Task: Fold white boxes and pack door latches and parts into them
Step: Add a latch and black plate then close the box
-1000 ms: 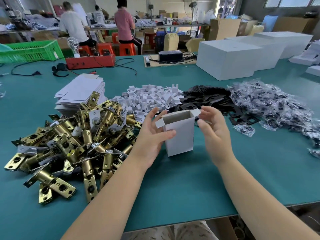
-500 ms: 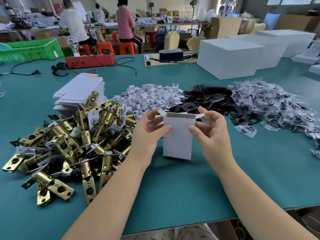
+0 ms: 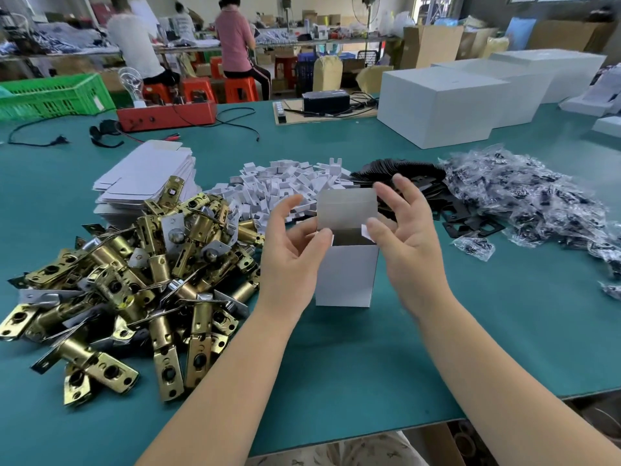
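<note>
White box (image 3: 346, 274) stands upright on the tabletop (image 3: 336, 364), mouth open, between both hands, so the top can be worked without lifting it. Left hand (image 3: 295, 250) holds the left upper corner, thumb on the small side flap. Right hand (image 3: 408, 240) pinches the right side, thumb on the other side flap, forefinger behind the tall lid flap, which stands straight up. Likely reason: flaps held out of the way so the mouth stays clear for filling. Nothing visible inside; interior is in shadow.

Supplies fan out within reach. Brass door latches (image 3: 134, 280) heaped just left of the box. Flat box blanks (image 3: 148, 176) stacked behind them. White cardboard inserts (image 3: 282, 183) and black plates (image 3: 437, 196) lie beyond the box; bagged small parts (image 3: 537, 200) to the right. Large white cartons (image 3: 437, 105) wait farther back.
</note>
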A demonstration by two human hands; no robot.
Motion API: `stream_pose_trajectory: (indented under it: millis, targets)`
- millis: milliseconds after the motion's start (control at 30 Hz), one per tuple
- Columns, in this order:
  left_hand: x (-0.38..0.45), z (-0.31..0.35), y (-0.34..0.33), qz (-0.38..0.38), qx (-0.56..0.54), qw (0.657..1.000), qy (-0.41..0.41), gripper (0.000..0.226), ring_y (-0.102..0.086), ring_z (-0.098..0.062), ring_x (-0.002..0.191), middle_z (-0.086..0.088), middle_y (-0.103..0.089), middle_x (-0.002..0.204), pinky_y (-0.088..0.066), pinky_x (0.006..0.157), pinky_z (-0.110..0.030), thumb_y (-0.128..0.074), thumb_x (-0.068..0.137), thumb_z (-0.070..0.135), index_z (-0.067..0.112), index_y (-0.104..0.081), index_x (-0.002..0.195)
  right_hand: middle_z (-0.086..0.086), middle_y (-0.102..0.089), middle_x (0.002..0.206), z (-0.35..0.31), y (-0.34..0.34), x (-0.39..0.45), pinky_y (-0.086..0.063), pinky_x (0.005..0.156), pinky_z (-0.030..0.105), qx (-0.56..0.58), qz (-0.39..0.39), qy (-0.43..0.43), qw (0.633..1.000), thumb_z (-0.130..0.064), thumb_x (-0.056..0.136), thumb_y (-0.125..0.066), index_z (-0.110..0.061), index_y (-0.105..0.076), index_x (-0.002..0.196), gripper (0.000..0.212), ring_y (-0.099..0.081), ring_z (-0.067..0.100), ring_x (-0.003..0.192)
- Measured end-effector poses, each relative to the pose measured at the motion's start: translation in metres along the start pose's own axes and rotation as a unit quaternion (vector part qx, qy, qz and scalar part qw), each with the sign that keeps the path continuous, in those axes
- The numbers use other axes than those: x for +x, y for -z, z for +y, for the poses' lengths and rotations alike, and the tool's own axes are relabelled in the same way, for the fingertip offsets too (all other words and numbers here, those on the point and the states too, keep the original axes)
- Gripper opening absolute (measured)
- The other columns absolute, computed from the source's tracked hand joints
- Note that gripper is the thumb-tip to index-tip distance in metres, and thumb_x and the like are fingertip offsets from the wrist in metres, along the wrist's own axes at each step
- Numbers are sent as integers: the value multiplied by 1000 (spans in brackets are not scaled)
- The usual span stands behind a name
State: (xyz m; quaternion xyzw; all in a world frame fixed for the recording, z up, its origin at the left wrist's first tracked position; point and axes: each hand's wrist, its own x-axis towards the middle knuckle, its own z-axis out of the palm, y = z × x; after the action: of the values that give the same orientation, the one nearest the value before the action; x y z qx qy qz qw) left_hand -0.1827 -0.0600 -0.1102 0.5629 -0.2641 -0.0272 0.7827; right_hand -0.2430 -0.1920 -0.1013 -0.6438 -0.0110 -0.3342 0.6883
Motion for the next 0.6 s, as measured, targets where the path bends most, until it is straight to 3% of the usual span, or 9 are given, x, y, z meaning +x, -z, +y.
stream_pose_trajectory:
  millis: [67,133,200,367,467,600]
  targets:
    - [3,1,0,-2,-18,1000,3,37,-67,-2,81,9,-74,88,-50,72,-14,-61,83,6,31,-63,110,-13,-62,113,0,0,4,-50,81,20,-30,-7,26,999,9,91,-50,-38,-45,122,57,-62,3,94]
    - [5,2,0,7,-12,1000,-13,35,-65,-1,79,11,-73,84,-50,72,-14,-60,85,1,32,-73,94,-16,-65,93,0,-1,7,-49,79,19,-76,-7,46,996,14,88,-49,-32,-59,106,50,-60,2,84]
    - [5,3,-1,11,23,999,-40,38,-63,-1,78,13,-72,82,-49,75,-15,-60,85,1,36,-74,83,-11,-65,86,-2,-5,8,-49,77,20,-89,-4,59,994,19,84,-46,-24,-62,88,46,-59,4,79]
    - [-1,3,2,-30,72,995,-60,11,-64,-6,89,12,-71,92,-51,78,-21,-69,78,22,26,-69,88,0,-66,94,3,-4,-5,-46,84,26,-81,-15,74,994,4,75,-46,-18,-59,74,25,-61,14,96]
    - [-5,5,2,-61,109,990,-72,20,-64,-14,99,7,-68,101,-53,84,-31,-71,73,35,27,-67,92,4,-65,104,5,0,-14,-47,88,35,-103,-54,102,988,-16,75,-51,-20,-57,78,8,-59,23,106]
    - [-5,6,2,-56,178,978,-97,21,-63,-4,94,13,-68,98,-50,80,-19,-70,77,41,37,-65,97,-10,-66,105,7,-2,-18,-46,84,25,-137,-16,91,986,-13,85,-59,-30,-59,92,18,-61,10,100]
